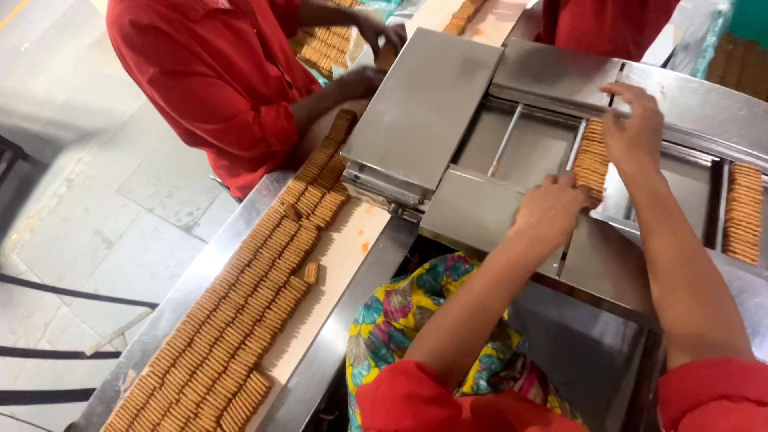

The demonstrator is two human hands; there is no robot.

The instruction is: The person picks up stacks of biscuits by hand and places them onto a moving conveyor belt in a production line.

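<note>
where the steel machine top dips into a shallow channel, a short row of thin tan biscuits stood on edge [592,160] lies packed face to face, its long axis running away from the person, from near edge to far edge of the trough. the left hand [550,210] sits at the near end of that row, knuckles up and fingers curled down against the last biscuits, so the row extends straight ahead of its fingertips. the right hand [636,128] rests at the far end and right flank of the row, fingers held together and bent down over the top biscuits; the two hands bracket the row lengthwise, both touching it, neither clearly nearer. whether either thumb is tucked under cannot be told.

the brushed stainless steel machine housing [424,104] is flat, matte and hard-edged, with thin upright steel divider rails [506,140] splitting the trough into lanes. a second row of the same ridged, dry-looking biscuits [744,212] lies in a lane well apart to the right. to the left, a long pale conveyor belt [344,248] with steel side rails carries several dense biscuit rows [232,320] running diagonally. a co-worker in a red shirt [208,80] handles biscuits at its far end. a bright floral cloth [416,320] shows below the forearms.
</note>
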